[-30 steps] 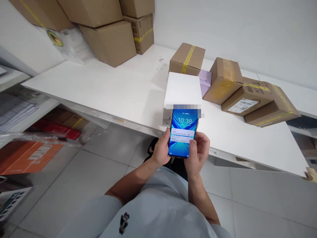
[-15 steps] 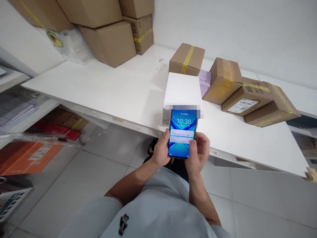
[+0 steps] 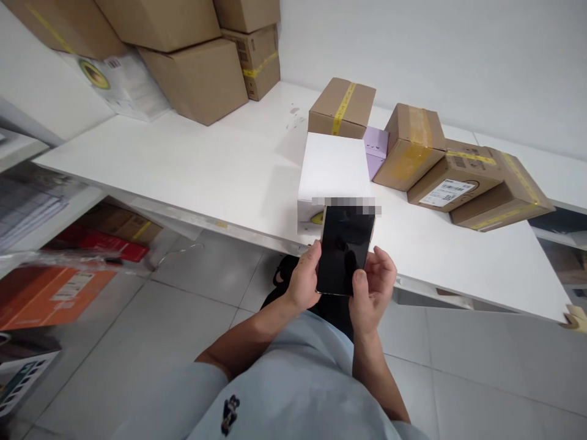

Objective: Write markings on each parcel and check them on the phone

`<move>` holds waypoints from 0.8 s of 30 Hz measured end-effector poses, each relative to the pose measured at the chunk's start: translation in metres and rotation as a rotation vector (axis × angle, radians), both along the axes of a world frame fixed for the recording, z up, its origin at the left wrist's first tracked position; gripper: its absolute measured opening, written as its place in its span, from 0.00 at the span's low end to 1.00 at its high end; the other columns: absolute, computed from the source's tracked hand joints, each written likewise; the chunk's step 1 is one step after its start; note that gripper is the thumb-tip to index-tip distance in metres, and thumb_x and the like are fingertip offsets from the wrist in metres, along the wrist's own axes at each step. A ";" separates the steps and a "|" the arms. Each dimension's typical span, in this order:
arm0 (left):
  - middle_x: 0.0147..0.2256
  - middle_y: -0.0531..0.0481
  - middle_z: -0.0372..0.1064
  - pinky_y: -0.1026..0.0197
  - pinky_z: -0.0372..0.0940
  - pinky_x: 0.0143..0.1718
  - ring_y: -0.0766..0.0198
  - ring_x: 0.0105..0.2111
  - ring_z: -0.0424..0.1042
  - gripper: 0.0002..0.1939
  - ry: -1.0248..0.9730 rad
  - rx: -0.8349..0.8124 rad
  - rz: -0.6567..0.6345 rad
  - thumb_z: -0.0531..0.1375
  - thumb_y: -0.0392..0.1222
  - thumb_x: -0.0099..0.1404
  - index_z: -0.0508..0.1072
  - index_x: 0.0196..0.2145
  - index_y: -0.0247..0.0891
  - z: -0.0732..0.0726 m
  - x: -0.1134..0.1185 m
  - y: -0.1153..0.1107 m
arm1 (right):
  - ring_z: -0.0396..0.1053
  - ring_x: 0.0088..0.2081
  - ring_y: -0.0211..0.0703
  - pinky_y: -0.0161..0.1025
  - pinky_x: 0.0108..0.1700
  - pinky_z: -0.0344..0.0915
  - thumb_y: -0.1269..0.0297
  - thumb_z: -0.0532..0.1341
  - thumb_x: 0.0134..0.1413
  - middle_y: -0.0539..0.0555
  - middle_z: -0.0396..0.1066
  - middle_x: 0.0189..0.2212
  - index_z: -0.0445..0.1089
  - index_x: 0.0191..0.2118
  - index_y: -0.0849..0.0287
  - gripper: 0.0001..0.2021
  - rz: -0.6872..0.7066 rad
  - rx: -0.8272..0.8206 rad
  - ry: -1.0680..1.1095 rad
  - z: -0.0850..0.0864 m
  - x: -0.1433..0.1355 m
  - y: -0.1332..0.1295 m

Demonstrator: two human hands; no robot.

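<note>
A smartphone [image 3: 345, 250] with a dark screen is held upright between both hands, in front of the table's near edge. My left hand [image 3: 305, 280] grips its left side, with the thumb along the edge and the other fingers hidden behind. My right hand [image 3: 372, 287] is closed around the lower right side, its thumb resting at the screen's lower right corner. Just beyond the phone stands a white box [image 3: 335, 162] on the white table [image 3: 220, 165]; the phone covers part of its front. A blurred patch hides the phone's top edge.
Taped cardboard boxes [image 3: 411, 146] line the table's right rear, with a lilac box [image 3: 376, 150] among them. Larger cartons [image 3: 202, 79] are stacked at the back left. Shelves on the left hold an orange box [image 3: 55, 293] and a red box [image 3: 110, 244]. Tiled floor [image 3: 151, 354] lies below.
The phone's screen has gone from a lit blue lock screen showing 10:38 to black. Both hands and the phone have shifted slightly to the right in view.
</note>
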State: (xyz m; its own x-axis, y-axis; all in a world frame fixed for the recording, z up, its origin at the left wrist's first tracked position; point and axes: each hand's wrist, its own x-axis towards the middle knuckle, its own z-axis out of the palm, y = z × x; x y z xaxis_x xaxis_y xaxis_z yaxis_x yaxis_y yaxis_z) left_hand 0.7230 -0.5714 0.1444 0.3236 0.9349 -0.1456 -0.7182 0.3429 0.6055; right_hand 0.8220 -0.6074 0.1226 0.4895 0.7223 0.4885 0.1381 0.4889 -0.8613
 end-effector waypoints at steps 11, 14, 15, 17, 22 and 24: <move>0.59 0.42 0.70 0.49 0.61 0.62 0.48 0.61 0.67 0.36 0.048 0.293 -0.273 0.50 0.69 0.69 0.71 0.61 0.41 -0.014 0.045 -0.022 | 0.69 0.54 0.49 0.55 0.54 0.69 0.53 0.71 0.47 0.61 0.59 0.61 0.32 0.73 0.44 0.57 -0.015 -0.427 -0.255 -0.006 0.039 -0.041; 0.60 0.41 0.68 0.49 0.63 0.60 0.49 0.59 0.68 0.37 0.127 0.350 -0.342 0.47 0.69 0.70 0.67 0.65 0.43 -0.025 0.050 -0.023 | 0.71 0.51 0.48 0.54 0.53 0.70 0.51 0.71 0.45 0.61 0.62 0.60 0.32 0.73 0.46 0.58 -0.087 -0.464 -0.205 -0.009 0.050 -0.041; 0.60 0.41 0.68 0.48 0.62 0.60 0.50 0.58 0.68 0.36 0.143 0.367 -0.359 0.47 0.68 0.70 0.65 0.66 0.44 -0.027 0.049 -0.022 | 0.71 0.51 0.48 0.53 0.53 0.70 0.49 0.71 0.44 0.61 0.63 0.59 0.32 0.73 0.48 0.59 -0.132 -0.500 -0.196 -0.011 0.055 -0.038; 0.62 0.42 0.67 0.47 0.60 0.62 0.50 0.60 0.66 0.34 0.211 0.417 -0.340 0.48 0.66 0.72 0.63 0.67 0.45 -0.029 0.043 -0.021 | 0.72 0.50 0.51 0.54 0.52 0.70 0.45 0.70 0.42 0.63 0.64 0.60 0.32 0.73 0.52 0.61 -0.230 -0.618 -0.201 -0.012 0.066 -0.031; 0.55 0.42 0.73 0.47 0.60 0.62 0.52 0.57 0.69 0.27 0.443 0.609 -0.084 0.50 0.57 0.74 0.67 0.63 0.42 -0.024 0.018 -0.017 | 0.68 0.58 0.68 0.61 0.56 0.66 0.42 0.66 0.43 0.68 0.64 0.63 0.34 0.74 0.61 0.60 -0.422 -1.048 -0.478 -0.003 0.095 0.002; 0.52 0.43 0.74 0.50 0.61 0.60 0.55 0.54 0.71 0.23 0.448 0.681 0.064 0.50 0.53 0.75 0.69 0.61 0.42 -0.025 0.010 -0.014 | 0.65 0.61 0.72 0.63 0.57 0.65 0.43 0.64 0.46 0.70 0.62 0.64 0.35 0.74 0.62 0.57 -0.441 -1.162 -0.620 0.001 0.102 0.016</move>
